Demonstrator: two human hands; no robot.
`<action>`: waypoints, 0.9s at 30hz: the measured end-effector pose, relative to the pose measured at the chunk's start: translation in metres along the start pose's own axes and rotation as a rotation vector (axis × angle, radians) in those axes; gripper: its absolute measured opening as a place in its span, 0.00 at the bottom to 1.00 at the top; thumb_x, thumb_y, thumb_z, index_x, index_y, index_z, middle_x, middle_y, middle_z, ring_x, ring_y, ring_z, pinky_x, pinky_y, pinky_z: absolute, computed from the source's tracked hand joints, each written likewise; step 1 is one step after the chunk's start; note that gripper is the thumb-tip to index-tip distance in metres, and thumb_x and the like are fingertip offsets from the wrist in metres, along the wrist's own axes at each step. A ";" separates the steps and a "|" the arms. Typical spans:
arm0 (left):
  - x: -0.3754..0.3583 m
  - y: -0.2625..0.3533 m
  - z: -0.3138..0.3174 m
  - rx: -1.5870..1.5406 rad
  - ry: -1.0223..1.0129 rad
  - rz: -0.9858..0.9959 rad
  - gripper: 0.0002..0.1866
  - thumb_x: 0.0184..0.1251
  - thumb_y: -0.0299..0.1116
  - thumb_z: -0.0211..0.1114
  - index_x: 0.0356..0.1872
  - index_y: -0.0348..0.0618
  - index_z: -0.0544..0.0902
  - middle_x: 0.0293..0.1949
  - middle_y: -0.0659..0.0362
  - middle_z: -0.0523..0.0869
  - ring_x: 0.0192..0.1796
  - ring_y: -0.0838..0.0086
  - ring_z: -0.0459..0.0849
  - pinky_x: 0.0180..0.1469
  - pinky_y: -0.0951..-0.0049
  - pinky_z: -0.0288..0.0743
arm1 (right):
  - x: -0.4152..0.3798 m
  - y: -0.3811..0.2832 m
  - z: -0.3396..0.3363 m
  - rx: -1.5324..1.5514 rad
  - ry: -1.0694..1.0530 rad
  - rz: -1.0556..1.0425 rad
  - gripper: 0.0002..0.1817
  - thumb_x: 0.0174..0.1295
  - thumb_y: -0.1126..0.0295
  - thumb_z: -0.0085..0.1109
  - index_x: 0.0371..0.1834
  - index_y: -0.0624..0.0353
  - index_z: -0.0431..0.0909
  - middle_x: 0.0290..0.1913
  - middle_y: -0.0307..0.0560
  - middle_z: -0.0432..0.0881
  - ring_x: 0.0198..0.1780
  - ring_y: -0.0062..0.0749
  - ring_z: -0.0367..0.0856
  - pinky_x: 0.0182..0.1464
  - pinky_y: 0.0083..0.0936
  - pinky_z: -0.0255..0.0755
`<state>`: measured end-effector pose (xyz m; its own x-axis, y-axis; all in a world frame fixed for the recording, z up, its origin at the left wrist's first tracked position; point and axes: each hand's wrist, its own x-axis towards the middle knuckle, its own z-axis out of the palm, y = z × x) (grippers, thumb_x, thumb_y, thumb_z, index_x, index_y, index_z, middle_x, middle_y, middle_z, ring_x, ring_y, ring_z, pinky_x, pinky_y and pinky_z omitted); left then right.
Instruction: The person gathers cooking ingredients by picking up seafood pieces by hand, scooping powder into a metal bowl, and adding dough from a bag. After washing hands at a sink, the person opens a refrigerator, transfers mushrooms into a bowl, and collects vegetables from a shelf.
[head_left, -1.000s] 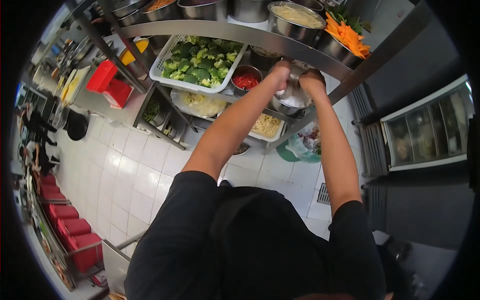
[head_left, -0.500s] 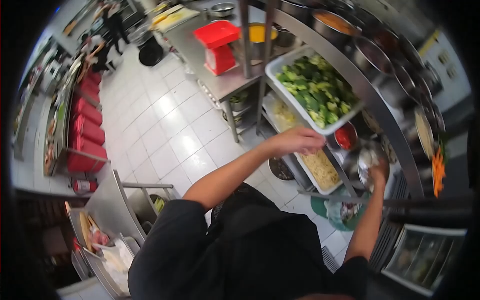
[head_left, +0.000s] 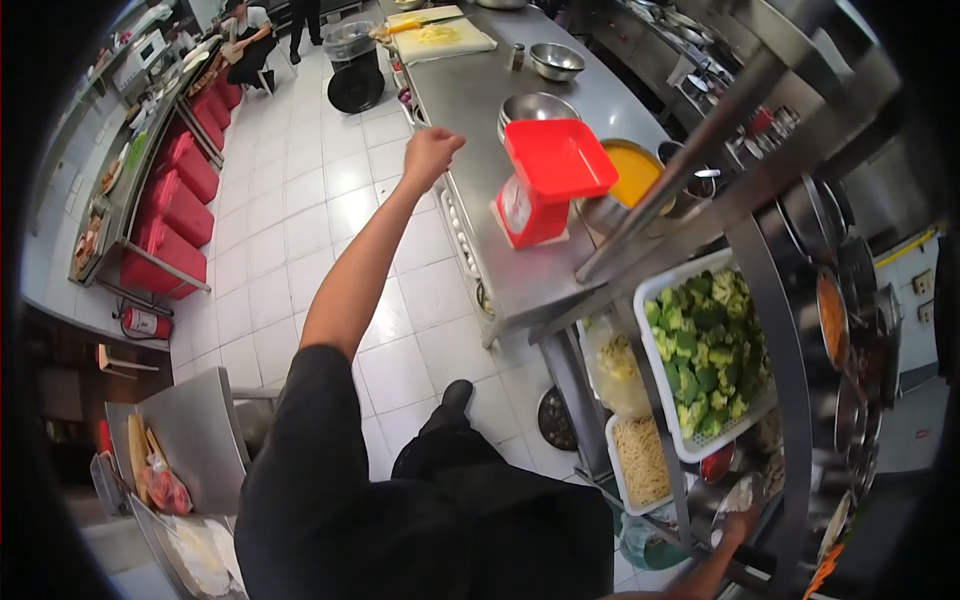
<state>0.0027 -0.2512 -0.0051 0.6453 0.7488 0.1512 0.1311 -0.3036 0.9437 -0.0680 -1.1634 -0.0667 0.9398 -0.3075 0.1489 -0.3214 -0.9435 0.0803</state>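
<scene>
My left hand [head_left: 433, 157] is held out over the floor, left of the steel counter [head_left: 520, 110], fingers curled in and nothing visible in them. At the lower right, my right hand [head_left: 742, 525] grips the edge of a metal bowl [head_left: 738, 500] with white contents, on the lower shelf; its fingers are partly hidden. Just above that bowl lies a small bowl of red food [head_left: 717, 462]. A white basket of broccoli [head_left: 708, 350] stands over it on the rack. A white tub of noodles [head_left: 642, 460] is to the left.
On the counter are a red scale [head_left: 550, 180], a pot of yellow liquid [head_left: 630, 175], steel bowls [head_left: 557, 62] and a cutting board [head_left: 435, 38]. Rack posts [head_left: 690, 150] cross the right side. A steel cart [head_left: 190, 430] stands lower left; a person [head_left: 250, 45] sits far back.
The view has swung, so the rack and counter sit lower and further right. My left hand has moved away from the broccoli basket, out over the floor. My right hand stays at the metal bowl.
</scene>
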 end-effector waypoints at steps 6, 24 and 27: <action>0.126 0.003 0.078 0.375 -0.151 0.000 0.15 0.47 0.42 0.67 0.24 0.37 0.82 0.17 0.55 0.81 0.17 0.69 0.81 0.24 0.72 0.76 | -0.018 -0.069 -0.049 0.319 -0.168 0.340 0.35 0.45 0.64 0.56 0.61 0.61 0.62 0.46 0.58 0.76 0.45 0.46 0.76 0.48 0.31 0.67; 0.212 -0.009 0.132 1.126 -0.372 0.232 0.10 0.33 0.38 0.62 0.04 0.45 0.78 0.12 0.55 0.79 0.20 0.68 0.82 0.28 0.70 0.76 | -0.038 -0.100 -0.083 0.018 -0.366 0.362 0.42 0.35 0.66 0.62 0.62 0.54 0.60 0.51 0.66 0.72 0.54 0.52 0.72 0.55 0.34 0.67; 0.205 -0.007 0.133 1.161 -0.175 0.361 0.10 0.34 0.38 0.61 0.10 0.42 0.80 0.16 0.54 0.81 0.23 0.66 0.83 0.31 0.69 0.77 | -0.034 -0.083 -0.077 0.078 -0.384 0.388 0.40 0.39 0.67 0.61 0.62 0.59 0.60 0.52 0.69 0.70 0.56 0.57 0.68 0.57 0.37 0.64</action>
<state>0.2339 -0.1740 -0.0195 0.8640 0.4509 0.2241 0.4584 -0.8885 0.0206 -0.0820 -1.0652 -0.0027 0.7333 -0.6437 -0.2188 -0.6570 -0.7538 0.0156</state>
